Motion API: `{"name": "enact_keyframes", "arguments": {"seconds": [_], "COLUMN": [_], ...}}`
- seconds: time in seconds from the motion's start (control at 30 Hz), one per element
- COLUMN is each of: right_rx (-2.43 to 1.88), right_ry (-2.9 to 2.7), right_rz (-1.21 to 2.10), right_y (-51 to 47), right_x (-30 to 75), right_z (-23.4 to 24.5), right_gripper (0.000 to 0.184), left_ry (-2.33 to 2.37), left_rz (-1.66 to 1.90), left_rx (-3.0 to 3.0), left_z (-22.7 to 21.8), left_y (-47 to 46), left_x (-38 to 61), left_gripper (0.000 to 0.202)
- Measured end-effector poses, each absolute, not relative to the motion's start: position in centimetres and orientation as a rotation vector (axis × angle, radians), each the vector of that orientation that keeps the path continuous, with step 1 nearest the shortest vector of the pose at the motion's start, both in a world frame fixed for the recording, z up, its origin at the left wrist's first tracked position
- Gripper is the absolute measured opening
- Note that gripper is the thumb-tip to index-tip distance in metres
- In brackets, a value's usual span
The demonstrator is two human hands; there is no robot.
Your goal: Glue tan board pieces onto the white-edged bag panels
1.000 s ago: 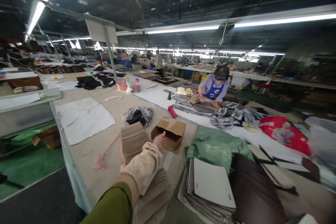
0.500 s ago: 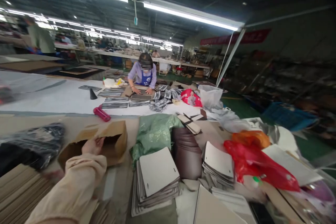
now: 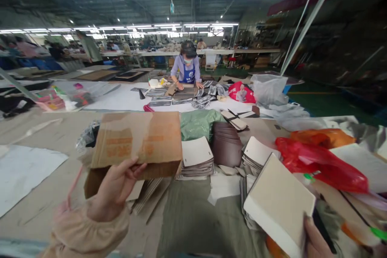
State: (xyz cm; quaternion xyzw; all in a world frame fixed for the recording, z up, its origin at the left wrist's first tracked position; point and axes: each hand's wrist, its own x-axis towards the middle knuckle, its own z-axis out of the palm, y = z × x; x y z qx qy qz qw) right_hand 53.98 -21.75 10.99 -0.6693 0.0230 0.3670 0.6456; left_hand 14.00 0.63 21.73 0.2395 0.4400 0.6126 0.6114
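On the left, an open cardboard box (image 3: 136, 137) with faded orange print lies tilted on the table. My left hand (image 3: 119, 181) pinches the edge of its printed flap between thumb and fingers; the opening below is dark. At the lower right, my right hand (image 3: 316, 238) grips the corner of a thick stack of cream panels (image 3: 279, 199), held tilted above the table; most of that hand is cut off by the frame. Between my hands stand a stack of pale slotted panels (image 3: 196, 153) and a pile of dark brown panels (image 3: 226, 145).
A green plastic bag (image 3: 196, 125) sits behind the stacks. Red plastic bags (image 3: 320, 165) lie at the right. Across the white table (image 3: 115, 98), a co-worker (image 3: 187, 64) in a blue apron handles flat pieces. A white sheet (image 3: 27, 173) lies far left.
The view has swung left. The box has turned, its printed flap now facing me, with my left hand still on it. My right hand has come into view with the panel stack.
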Motion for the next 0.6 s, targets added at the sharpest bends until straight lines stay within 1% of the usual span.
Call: {"name": "enact_keyframes", "arguments": {"seconds": [0.07, 0.13, 0.27, 0.47, 0.6], "right_rx": [-1.473, -1.446, -1.414, -1.402, -1.364], "right_ry": [0.032, -0.032, -0.123, -0.22, -0.255], "right_rz": [0.815, 0.796, 0.827, 0.97, 1.113], "right_y": [-22.4, -23.2, -24.2, -23.3, -21.8], "right_x": [54.2, 54.8, 56.1, 55.1, 52.6], "right_z": [11.7, 11.9, 11.2, 11.1, 11.4], "right_gripper": [0.06, 0.06, 0.063, 0.063, 0.06], "left_ry": [1.046, 1.102, 1.103, 1.045, 1.147], "left_rz": [1.381, 1.323, 1.164, 1.09, 0.988], "left_rx": [0.508, 0.416, 0.332, 0.35, 0.339], "left_z": [19.3, 16.5, 11.7, 7.1, 4.6], "left_y": [-4.9, -9.7, -16.2, -18.1, -17.8], "left_x": [15.5, 17.4, 20.9, 24.4, 25.9], "left_gripper": [0.018, 0.025, 0.025, 0.029, 0.022]}}
